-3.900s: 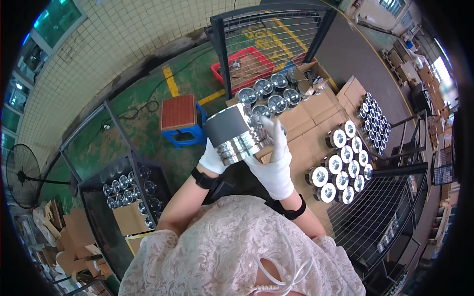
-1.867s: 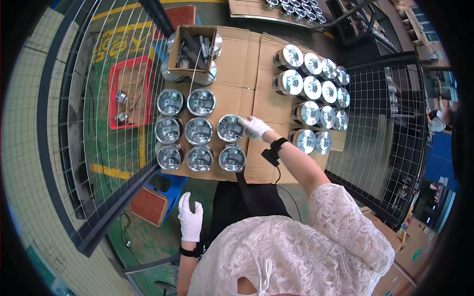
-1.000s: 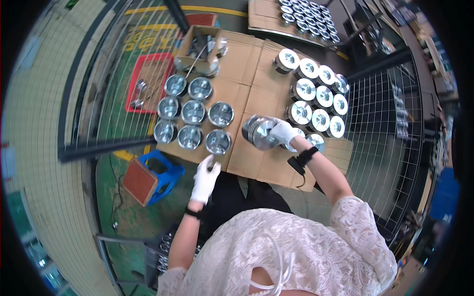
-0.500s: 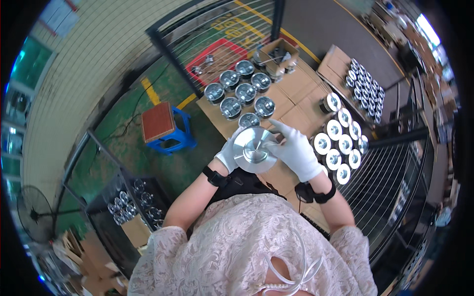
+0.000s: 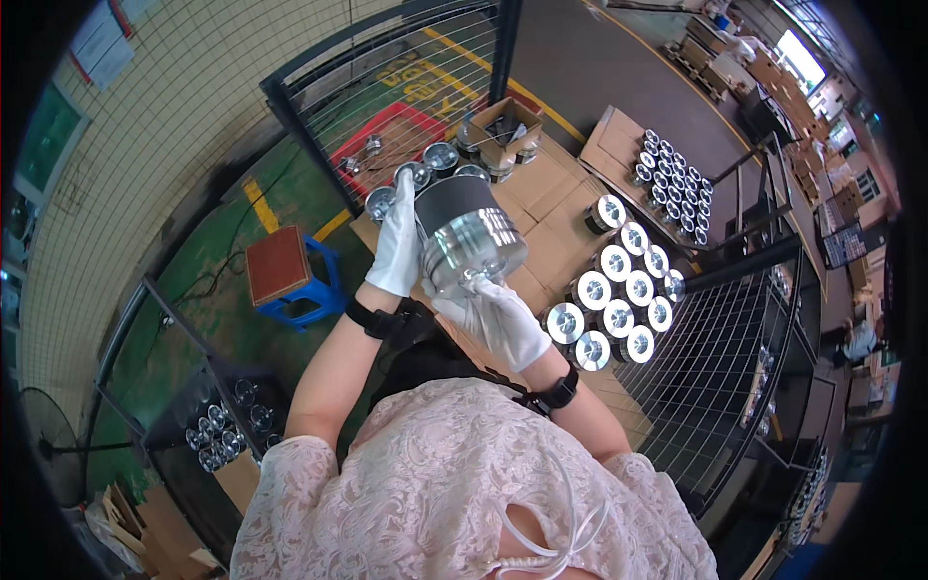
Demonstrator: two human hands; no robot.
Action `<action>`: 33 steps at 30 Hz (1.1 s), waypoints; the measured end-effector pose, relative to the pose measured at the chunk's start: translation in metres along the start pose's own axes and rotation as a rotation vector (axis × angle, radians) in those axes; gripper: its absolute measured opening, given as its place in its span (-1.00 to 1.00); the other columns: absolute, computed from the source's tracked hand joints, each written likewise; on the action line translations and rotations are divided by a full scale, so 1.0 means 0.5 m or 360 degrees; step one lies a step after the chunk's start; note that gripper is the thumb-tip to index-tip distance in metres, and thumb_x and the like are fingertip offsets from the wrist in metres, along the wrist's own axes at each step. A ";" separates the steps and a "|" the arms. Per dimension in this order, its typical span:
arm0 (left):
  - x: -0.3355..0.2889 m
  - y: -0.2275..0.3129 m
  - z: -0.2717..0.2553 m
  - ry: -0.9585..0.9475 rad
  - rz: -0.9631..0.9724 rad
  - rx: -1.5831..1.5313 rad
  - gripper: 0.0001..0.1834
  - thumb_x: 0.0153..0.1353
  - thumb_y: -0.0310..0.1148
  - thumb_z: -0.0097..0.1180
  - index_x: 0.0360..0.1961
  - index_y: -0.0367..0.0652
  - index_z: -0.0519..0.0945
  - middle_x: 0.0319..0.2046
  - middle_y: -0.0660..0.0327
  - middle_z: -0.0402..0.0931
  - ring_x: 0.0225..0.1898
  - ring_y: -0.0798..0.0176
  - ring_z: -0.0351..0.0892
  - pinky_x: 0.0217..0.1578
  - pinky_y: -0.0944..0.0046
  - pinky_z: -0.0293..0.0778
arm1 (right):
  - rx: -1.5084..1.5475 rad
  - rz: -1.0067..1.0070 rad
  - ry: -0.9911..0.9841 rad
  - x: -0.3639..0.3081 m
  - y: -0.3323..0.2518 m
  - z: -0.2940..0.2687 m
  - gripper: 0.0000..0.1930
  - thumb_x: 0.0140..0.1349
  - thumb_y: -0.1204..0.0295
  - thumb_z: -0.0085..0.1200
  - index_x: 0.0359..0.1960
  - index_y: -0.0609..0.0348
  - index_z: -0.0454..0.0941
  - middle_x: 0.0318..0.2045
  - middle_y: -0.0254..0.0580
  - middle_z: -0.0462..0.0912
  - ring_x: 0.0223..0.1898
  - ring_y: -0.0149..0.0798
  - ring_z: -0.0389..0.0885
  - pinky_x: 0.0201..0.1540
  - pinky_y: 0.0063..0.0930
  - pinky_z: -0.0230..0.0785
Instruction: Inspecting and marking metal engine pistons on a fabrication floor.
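Between my two white-gloved hands is a metal piston (image 5: 472, 242), tilted so that its side shows, with a dark grey skirt at the far end and shiny ring grooves nearer me. My left hand (image 5: 397, 244) lies along its left side, fingers stretched upward against it. Beneath the near, shiny end, my right hand (image 5: 503, 327) grips the piston with bent fingers. Behind it, several other pistons (image 5: 441, 157) stand on the cardboard-covered table, partly hidden by the held one. To the right, a group of pistons (image 5: 616, 263) stands with bright flat crowns facing up.
An open cardboard box (image 5: 505, 135) sits at the table's far end, beside a red tray (image 5: 391, 145). Wire mesh panels (image 5: 425, 58) border the work area. More pistons (image 5: 674, 184) stand on cardboard beyond. A blue stool (image 5: 290, 274) is at the left, near a fan (image 5: 50, 447).
The piston has been turned from its flat crown facing up to its side showing. My left hand has moved up along its side, and my right hand down under its near end.
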State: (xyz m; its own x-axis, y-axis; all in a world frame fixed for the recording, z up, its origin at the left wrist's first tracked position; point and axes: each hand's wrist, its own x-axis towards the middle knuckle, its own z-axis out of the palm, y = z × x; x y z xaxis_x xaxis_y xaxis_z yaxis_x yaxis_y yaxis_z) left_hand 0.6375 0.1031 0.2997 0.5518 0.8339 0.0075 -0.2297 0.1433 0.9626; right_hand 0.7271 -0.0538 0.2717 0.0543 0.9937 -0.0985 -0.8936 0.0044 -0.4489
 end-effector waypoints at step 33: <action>-0.089 -0.094 0.000 -0.0572 -0.0177 -0.1103 -0.42 0.46 -0.04 -0.34 0.27 -0.28 0.28 0.19 -0.03 0.39 0.16 -0.01 0.48 0.19 -0.03 0.45 | -0.2574 -0.1851 0.0392 -0.026 -0.021 0.063 0.02 -0.20 0.62 0.39 0.40 0.23 0.11 0.12 -0.04 0.53 0.11 -0.02 0.53 0.14 -0.25 0.41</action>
State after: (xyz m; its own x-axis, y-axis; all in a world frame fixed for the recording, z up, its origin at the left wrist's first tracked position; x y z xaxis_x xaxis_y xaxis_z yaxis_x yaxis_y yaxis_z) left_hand 0.6238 0.0593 0.2542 0.7992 0.5886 0.1217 -0.5399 0.6140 0.5758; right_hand 0.7215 -0.0630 0.3056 0.3757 0.5571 0.7406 0.7497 0.2870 -0.5962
